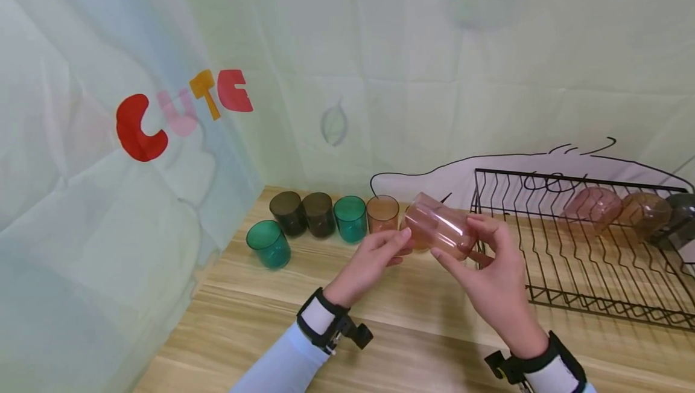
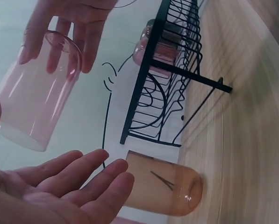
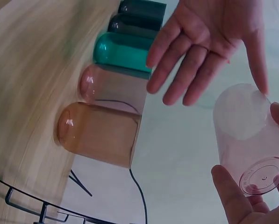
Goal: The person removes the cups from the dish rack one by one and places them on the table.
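A clear pink cup (image 1: 441,227) is held tilted above the table, its base toward my right hand (image 1: 496,269). Fingers and thumb of that hand grip the cup around its base end, as the right wrist view shows. My left hand (image 1: 371,260) is at the cup's rim end with its fingers extended; its thumb is close to the rim, and I cannot tell if it touches. Behind the held cup stands an amber cup (image 2: 165,184), partly hidden in the head view. Beside it is a pinkish-orange cup (image 1: 382,214).
Leftward the row continues with a green cup (image 1: 350,219) and two dark cups (image 1: 318,215). Another green cup (image 1: 269,244) stands in front of them. At right, a black wire rack (image 1: 548,293) holds a pink cup (image 1: 592,209), an amber cup (image 1: 643,215) and a dark cup (image 1: 679,218).
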The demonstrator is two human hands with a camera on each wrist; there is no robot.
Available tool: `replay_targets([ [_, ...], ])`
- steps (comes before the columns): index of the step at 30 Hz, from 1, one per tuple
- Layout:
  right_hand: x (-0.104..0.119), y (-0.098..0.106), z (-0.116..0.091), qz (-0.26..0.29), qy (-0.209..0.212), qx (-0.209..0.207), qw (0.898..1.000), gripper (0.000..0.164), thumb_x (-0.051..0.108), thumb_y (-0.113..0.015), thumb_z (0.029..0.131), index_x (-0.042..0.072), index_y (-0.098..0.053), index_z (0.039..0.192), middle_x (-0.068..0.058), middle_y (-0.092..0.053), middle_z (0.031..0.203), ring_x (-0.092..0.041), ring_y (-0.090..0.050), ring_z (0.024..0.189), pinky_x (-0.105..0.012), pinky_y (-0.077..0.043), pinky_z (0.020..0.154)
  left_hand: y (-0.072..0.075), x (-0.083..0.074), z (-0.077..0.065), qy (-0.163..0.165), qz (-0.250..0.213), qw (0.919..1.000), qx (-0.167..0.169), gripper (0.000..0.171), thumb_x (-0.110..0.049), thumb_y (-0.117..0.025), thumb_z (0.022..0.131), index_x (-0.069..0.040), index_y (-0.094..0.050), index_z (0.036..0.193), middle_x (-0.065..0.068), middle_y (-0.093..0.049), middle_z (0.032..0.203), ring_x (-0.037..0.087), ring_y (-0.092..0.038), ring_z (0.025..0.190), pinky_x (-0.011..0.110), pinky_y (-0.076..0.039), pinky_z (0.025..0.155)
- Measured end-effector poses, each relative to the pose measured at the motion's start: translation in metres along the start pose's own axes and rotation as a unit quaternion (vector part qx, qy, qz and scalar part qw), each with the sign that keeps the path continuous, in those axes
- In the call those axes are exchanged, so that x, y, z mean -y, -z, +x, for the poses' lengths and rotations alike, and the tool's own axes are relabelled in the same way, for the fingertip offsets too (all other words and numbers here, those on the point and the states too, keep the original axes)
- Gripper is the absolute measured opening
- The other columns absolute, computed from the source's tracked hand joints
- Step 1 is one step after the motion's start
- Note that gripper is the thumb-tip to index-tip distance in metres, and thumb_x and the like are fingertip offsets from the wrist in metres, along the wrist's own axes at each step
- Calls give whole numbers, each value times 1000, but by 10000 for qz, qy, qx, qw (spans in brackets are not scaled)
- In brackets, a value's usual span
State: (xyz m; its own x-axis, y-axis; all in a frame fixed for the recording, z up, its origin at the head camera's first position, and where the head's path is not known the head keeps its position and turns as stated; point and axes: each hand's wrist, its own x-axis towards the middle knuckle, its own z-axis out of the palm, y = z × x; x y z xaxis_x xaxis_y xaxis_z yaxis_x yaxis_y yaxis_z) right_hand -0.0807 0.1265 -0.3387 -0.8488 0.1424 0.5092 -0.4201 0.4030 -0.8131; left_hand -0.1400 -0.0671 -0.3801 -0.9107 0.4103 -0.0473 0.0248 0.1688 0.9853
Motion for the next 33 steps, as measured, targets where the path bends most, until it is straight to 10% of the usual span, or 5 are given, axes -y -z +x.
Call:
replay_targets([
  [12,-5,-8,-6,223,-205,115,9995,62,4,-83,66,-3,-45,113,-9,-54,126,-27,-60,105,-26,-56,73,-2,-7,4,-415,-914,9948,-148,44,-51,-50,92,-14,-66,109,2,-67,111,17,-63,107,36,-50,94],
  [24,-35,-22,-18,166,-811,399,9958,67,28,-83,69,14,-46,124,2,-52,124,-17,-62,104,-23,-56,76,-5,-14,3,-241,-1305,9889,-664,48,-47,-65,84,-16,-60,120,4,-67,112,19,-65,104,36,-54,88],
  [33,-37,-27,-21,186,-1372,953,9858,72,38,-80,70,17,-48,132,-2,-55,126,-20,-62,105,-29,-55,81,-9,-16,5,-394,-871,9915,-877,48,-41,-74,78,-17,-61,118,3,-65,115,14,-62,106,33,-52,90],
])
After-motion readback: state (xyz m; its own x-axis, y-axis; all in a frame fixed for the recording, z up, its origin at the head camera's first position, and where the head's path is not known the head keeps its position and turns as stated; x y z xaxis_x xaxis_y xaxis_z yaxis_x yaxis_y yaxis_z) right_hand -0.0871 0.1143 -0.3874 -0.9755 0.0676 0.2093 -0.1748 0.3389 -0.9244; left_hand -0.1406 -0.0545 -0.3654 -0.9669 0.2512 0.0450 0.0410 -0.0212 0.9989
